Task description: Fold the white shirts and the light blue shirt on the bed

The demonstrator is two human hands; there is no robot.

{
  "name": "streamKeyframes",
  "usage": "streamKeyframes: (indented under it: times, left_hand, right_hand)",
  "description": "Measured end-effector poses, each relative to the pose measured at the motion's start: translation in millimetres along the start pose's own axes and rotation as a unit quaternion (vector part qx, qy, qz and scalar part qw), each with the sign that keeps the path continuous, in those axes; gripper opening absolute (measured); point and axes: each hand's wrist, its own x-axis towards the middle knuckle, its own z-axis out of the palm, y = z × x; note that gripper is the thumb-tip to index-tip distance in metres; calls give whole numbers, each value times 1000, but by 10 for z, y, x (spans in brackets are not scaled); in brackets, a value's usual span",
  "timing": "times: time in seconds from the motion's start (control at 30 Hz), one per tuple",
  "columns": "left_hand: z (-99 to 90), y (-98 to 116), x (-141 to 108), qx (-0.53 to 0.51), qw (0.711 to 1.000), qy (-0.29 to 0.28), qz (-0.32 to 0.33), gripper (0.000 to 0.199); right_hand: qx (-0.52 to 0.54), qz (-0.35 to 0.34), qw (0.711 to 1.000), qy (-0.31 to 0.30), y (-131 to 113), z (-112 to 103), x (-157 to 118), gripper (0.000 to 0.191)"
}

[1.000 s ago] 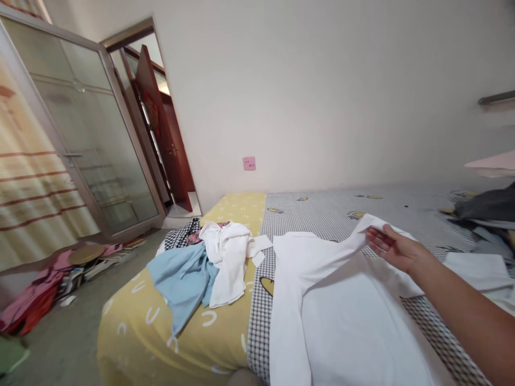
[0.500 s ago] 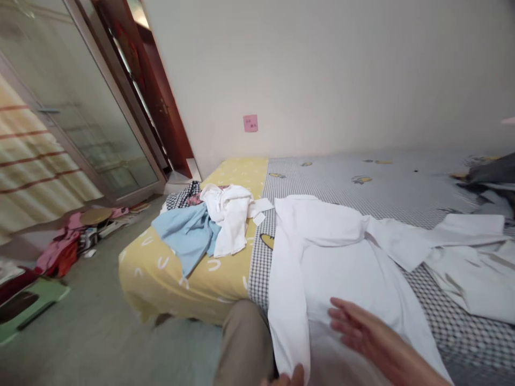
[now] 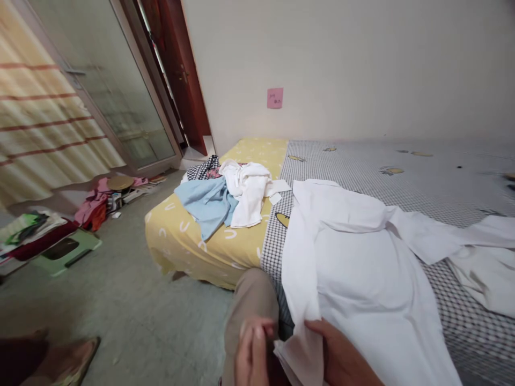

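Observation:
A long-sleeved white shirt lies spread on the bed, its near end running past the bottom edge of the view. One sleeve stretches along its left side toward me. My right hand grips this sleeve near its cuff, thumb on top and the other fingers hidden under the cloth. Just left of the cuff, over my knee, is my left hand, slightly blurred, fingers loosely bent and nothing visible in them. The other sleeve reaches out to the right.
Light blue, white and checked clothes are heaped on the yellow part of the bed. Another white garment lies at right. A green stool and piled items stand on the floor at left. A foot shows lower left.
My left hand has come off the cuff and moved left and up. My right hand has moved down from above the shirt and taken hold of the sleeve. The view has turned left and down.

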Motion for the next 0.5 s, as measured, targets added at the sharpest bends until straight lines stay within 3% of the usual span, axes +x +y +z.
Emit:
streamKeyframes:
  times: [0.07,0.17,0.23,0.37,0.4,0.5]
  left_hand:
    - [-33,6,183,-148,983,-9,-105,60]
    - [88,7,403,-333,910,-67,-236,59]
    - [204,9,478,-350,886,-106,-286,62]
    - [311,41,445,-398,820,-203,-359,74]
    - [295,48,403,-400,817,-200,-365,71]
    - [163,22,227,-369,843,-138,-367,58]
  right_hand:
    - [120,81,990,-7,-90,50,-60,28]
    - [160,109,980,-45,-164,102,-117,40]
    - [157,104,980,-66,-167,128,-119,43]
    - [149,81,985,-34,-114,168,-123,39]
    - [144,83,986,-31,-96,174,-136,38]
    - [128,110,985,-37,-31,171,-178,38]
